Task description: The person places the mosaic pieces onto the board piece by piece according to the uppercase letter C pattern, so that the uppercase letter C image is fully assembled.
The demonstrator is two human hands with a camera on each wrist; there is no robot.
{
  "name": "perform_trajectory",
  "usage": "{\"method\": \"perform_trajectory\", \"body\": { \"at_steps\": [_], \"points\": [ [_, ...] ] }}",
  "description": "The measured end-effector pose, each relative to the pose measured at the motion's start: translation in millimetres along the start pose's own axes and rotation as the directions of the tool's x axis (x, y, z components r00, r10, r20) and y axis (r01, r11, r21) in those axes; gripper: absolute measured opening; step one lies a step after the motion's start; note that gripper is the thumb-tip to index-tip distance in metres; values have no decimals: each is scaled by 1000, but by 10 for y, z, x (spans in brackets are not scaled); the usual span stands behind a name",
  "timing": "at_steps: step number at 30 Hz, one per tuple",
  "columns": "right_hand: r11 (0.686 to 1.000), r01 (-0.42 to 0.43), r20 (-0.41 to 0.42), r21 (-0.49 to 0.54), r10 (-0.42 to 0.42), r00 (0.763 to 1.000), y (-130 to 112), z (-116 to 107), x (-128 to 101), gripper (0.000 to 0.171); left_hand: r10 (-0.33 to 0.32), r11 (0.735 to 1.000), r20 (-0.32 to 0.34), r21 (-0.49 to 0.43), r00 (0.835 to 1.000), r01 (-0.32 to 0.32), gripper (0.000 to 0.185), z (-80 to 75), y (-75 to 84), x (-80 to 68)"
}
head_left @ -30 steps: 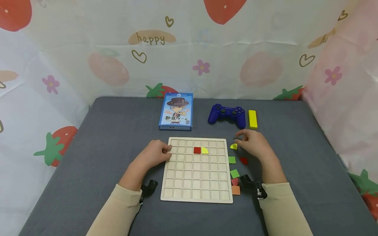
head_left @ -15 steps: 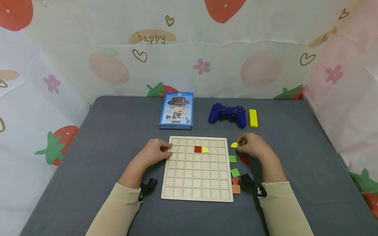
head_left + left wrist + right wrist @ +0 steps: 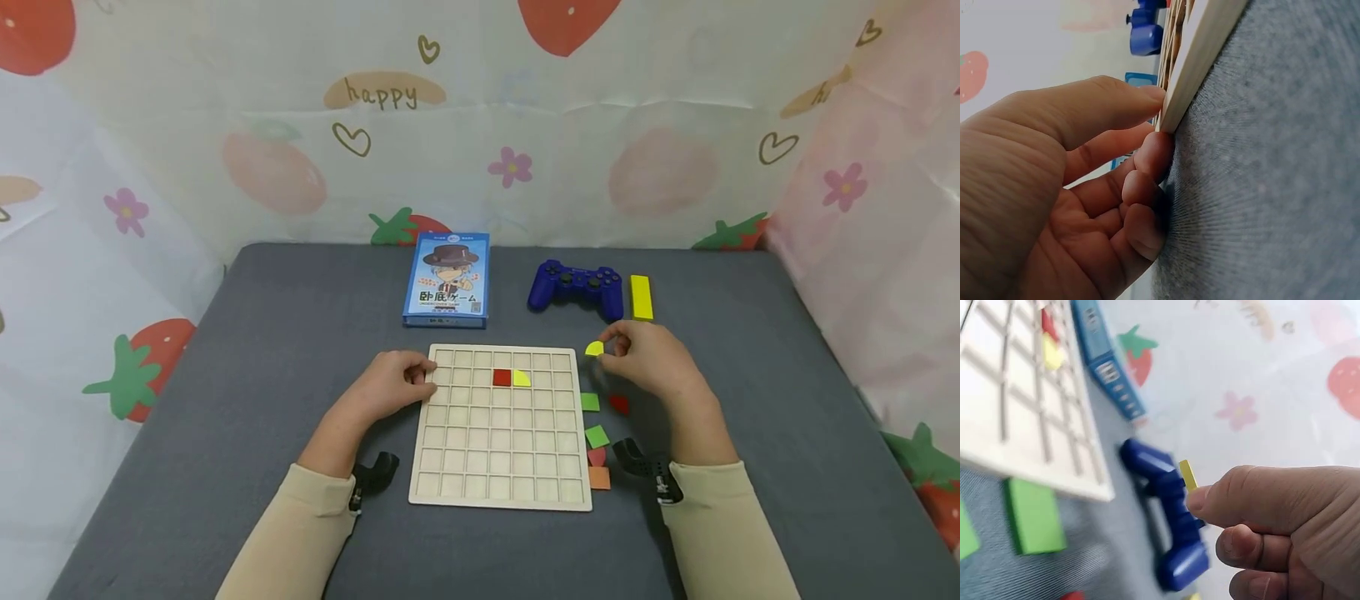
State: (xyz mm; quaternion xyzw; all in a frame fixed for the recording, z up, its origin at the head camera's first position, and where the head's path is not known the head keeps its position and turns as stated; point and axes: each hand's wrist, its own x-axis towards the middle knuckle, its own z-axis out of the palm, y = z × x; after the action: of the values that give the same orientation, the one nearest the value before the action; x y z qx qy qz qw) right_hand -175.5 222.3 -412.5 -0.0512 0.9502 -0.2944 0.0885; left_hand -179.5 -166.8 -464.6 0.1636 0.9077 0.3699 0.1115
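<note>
My left hand (image 3: 388, 387) grips the left edge of a pale wooden grid board (image 3: 487, 421), its thumb at the upper edge and fingertips against the side in the left wrist view. A red square tile (image 3: 502, 377) and a yellow quarter-round tile (image 3: 522, 378) sit side by side in cells near the board's far end. Off the board's right edge, my right hand (image 3: 651, 357) pinches another yellow quarter-round tile (image 3: 594, 348) between thumb and finger. The right wrist view shows this tile (image 3: 1187, 475) edge-on, raised above the table.
Along the board's right side lie green tiles (image 3: 597, 437), a dark red tile (image 3: 619, 405), a pinkish red tile (image 3: 596, 457) and an orange tile (image 3: 599, 477). Farther back are a blue boxed game (image 3: 447, 279), a blue game controller (image 3: 576, 288) and a yellow block (image 3: 641, 297).
My right hand has reached down, taken the yellow quarter-round tile between thumb and finger, and moved it slightly away toward the controller. The left hand stays at the board's edge.
</note>
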Motion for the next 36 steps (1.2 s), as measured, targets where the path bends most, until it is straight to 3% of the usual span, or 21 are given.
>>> {"method": "perform_trajectory", "body": {
  "at_steps": [8, 18, 28, 36],
  "points": [
    [999, 27, -23, -24, -27, 999, -221, -139, -152, 27, 7, 999, 27, 39, 1000, -8, 27, -23, 29, -5],
    [991, 118, -65, 63, -113, 991, -484, -152, -217, 24, 30, 999, 61, 17, 998, -31, 27, -32, 34, -30],
    [972, 192, -58, 134, -186, 981, -802, -49, -174, 26, 39, 999, 71, 0, 997, -39, 27, -40, 10, -37],
    [970, 205, -29, 130, -203, 979, -956, 94, -120, 25, 63, 998, 71, 3, 995, -63, 26, -33, 7, -35]
  ]
}}
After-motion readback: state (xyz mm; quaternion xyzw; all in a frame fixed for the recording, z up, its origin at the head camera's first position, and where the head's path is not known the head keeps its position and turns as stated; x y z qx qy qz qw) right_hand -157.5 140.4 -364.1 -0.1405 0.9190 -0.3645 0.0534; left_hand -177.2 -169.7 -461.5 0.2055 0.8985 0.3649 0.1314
